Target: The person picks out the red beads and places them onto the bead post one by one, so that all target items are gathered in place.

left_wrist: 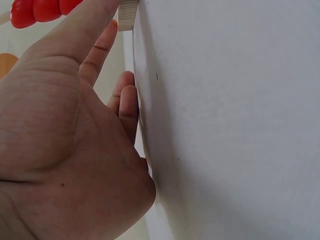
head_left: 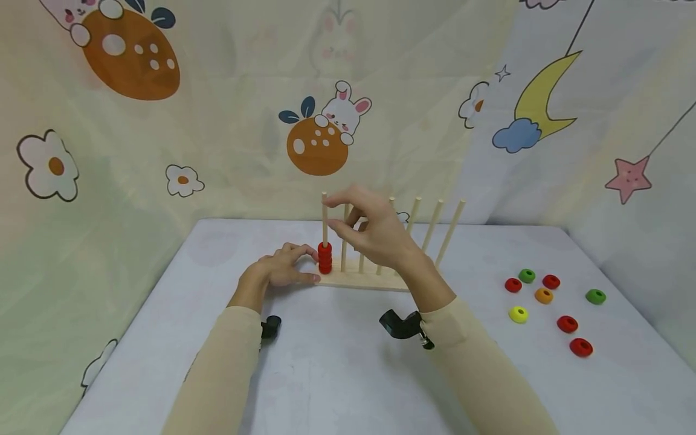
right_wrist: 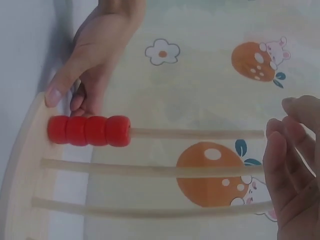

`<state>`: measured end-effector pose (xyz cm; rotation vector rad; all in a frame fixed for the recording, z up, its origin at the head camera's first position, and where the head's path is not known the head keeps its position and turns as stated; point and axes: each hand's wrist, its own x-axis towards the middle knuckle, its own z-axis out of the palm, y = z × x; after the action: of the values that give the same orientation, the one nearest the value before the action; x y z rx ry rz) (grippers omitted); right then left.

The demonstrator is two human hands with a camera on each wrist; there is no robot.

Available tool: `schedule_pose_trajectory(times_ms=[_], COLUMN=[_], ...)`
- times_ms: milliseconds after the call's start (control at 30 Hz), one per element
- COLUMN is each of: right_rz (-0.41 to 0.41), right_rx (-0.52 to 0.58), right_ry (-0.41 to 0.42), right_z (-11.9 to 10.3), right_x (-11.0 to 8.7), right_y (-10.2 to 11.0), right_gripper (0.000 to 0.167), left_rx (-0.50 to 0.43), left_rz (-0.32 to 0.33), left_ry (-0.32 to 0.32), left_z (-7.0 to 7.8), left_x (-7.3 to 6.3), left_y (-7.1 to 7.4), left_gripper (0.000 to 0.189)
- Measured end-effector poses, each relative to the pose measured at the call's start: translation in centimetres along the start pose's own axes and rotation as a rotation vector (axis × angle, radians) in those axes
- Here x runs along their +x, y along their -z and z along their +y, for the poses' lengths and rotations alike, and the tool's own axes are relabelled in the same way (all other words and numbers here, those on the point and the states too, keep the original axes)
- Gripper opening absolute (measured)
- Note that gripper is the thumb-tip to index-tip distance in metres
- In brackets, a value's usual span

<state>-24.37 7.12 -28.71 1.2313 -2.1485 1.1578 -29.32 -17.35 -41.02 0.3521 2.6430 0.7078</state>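
Observation:
A wooden peg rack (head_left: 364, 281) with several upright pegs stands toward the back of the table. Its leftmost peg (head_left: 324, 217) carries a stack of several red beads (head_left: 325, 258), resting low against the base. My left hand (head_left: 283, 266) holds the rack's left end between thumb and index finger; the right wrist view shows that thumb (right_wrist: 54, 97) on the base. Up at the top of the leftmost peg is my right hand (head_left: 375, 229), its thumb and index finger parted with no bead between them. The right forearm and hand hide parts of the other pegs.
Loose beads lie scattered at the right of the table: red (head_left: 567, 324), green (head_left: 595, 296), orange (head_left: 544, 295) and yellow (head_left: 518, 314). A printed cloth (head_left: 244, 121) hangs behind the table. Each wrist wears a black camera mount (head_left: 401, 324).

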Motion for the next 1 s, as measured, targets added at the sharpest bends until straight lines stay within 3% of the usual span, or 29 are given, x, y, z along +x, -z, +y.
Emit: schedule_pose_trajectory(times_ms=[1000], right_rz=[0.065], right_rx=[0.055], right_ry=[-0.095], right_z=[3.0], right_x=[-7.1], right_y=[2.9], right_gripper=[0.026], left_rx=[0.012], left_rz=[0.011], left_ry=[-0.023], left_z=[-0.3], left_x=[0.0], left_y=[-0.3], left_gripper=[0.053])
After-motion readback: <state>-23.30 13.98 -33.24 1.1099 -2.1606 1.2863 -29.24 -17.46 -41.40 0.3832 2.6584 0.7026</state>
